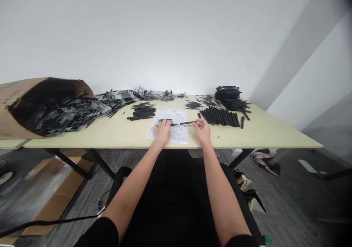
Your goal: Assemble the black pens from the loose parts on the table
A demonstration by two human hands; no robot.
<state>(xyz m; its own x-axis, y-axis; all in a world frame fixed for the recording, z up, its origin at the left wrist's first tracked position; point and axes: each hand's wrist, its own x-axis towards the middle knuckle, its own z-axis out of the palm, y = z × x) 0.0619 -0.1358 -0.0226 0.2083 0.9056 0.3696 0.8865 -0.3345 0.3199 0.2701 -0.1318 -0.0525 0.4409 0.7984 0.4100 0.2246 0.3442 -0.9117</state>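
Over a sheet of paper covered in fine marks (178,134), my left hand (163,131) is closed on a thin black pen-like piece (174,124). My right hand (202,129), just past the sheet's right edge, pinches a black stick (187,122) that points left. The tips of the two pieces are close together, with a small pale bit between them. Another thin dark piece (165,120) lies on the paper just above my left hand.
On the table (277,135), a cardboard box (16,107) spills black packets at the left. Black sticks (143,112) lie left of the paper; more (220,116) lie right, before a tall pile (229,94). Clear wrappers (156,94) line the back by the wall.
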